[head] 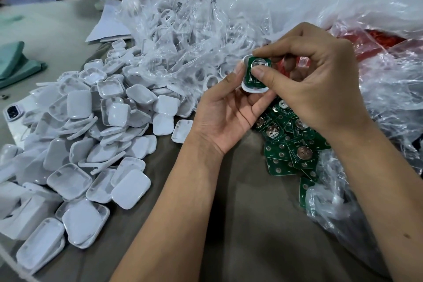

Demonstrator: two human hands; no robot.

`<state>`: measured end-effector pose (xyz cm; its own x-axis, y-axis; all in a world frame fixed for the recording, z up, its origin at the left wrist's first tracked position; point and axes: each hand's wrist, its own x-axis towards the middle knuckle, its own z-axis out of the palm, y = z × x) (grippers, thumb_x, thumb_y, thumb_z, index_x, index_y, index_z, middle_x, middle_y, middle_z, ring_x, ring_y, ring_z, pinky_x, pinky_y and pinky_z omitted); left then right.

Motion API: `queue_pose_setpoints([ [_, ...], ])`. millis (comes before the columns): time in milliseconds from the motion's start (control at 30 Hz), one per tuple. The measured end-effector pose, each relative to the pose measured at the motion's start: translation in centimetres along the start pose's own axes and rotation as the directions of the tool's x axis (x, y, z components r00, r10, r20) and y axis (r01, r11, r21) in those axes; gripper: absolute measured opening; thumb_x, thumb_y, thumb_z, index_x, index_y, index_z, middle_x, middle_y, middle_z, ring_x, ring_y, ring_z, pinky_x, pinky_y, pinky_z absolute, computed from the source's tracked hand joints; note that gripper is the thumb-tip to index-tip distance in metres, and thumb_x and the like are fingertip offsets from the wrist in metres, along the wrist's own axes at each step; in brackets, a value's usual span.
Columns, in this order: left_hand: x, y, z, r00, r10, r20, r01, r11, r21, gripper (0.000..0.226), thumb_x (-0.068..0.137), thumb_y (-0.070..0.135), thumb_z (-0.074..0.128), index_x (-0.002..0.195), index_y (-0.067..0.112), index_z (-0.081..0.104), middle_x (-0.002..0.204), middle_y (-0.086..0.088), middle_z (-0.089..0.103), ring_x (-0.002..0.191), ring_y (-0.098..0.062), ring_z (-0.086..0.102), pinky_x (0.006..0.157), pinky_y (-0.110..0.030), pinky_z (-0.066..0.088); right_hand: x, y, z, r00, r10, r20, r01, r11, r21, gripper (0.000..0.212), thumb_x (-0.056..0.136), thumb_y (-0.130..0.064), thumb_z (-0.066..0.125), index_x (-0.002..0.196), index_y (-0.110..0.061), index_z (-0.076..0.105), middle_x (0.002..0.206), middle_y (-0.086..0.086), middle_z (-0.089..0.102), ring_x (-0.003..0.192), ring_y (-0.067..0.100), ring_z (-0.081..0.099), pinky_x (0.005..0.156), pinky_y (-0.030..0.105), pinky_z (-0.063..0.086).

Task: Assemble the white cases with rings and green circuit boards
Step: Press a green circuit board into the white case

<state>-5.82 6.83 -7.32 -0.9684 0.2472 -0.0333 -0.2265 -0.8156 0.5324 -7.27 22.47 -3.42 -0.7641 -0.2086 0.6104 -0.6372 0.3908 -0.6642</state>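
Head view, frame centre right: right hand (320, 80) fingers (263, 73) curled, thumb and forefinger pinching green circuit board (256, 64) into white case (246, 86). Left hand (224, 110) fingers wrapped under case, thumb on its left edge, holding it above bench (240, 201). Loose green boards (288, 144) heaped just below hands. Pile of white cases (91, 144) fills left half of frame. Clear plastic bags (251, 7) across top and right; one holds white rings (174, 20).
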Motion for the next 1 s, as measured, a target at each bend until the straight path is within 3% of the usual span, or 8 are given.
queue_pose_setpoints([
  [533,0.03,-0.03,0.13,1.000,-0.006,-0.016,0.006,1.000,-0.004,0.022,0.095,0.017,0.060,0.093,0.002,0.077,0.100,-0.016,0.076,0.093,-0.026,0.075,0.079,-0.034,0.063,0.12,0.17,-0.11,1.000,-0.025,-0.005,0.025,0.999,-0.028,0.021,0.085,-0.026,0.086,0.101,-0.014,0.081,0.094,0.000,0.069,0.073,0.006,0.063,0.061,0.012,0.044],
  [767,-0.02,0.04,0.22,1.000,-0.007,0.002,0.007,1.000,0.011,0.021,0.086,0.017,0.069,0.099,0.001,0.073,0.103,-0.017,0.074,0.096,-0.026,0.073,0.078,-0.033,0.063,0.02,0.23,-0.03,1.000,-0.010,0.014,0.010,1.000,0.000,0.018,0.085,-0.022,0.086,0.099,-0.014,0.078,0.097,0.003,0.068,0.078,0.009,0.064,0.059,0.018,0.050],
  [1000,0.10,-0.10,0.02,1.000,-0.013,-0.002,0.013,1.000,-0.005,0.023,0.097,0.017,0.058,0.095,0.002,0.076,0.100,-0.015,0.076,0.093,-0.026,0.074,0.078,-0.033,0.062,0.17,0.28,-0.27,1.000,-0.012,0.004,0.012,1.000,-0.026,0.023,0.084,-0.027,0.086,0.102,-0.015,0.077,0.099,-0.001,0.067,0.078,0.012,0.064,0.057,0.022,0.051],
])
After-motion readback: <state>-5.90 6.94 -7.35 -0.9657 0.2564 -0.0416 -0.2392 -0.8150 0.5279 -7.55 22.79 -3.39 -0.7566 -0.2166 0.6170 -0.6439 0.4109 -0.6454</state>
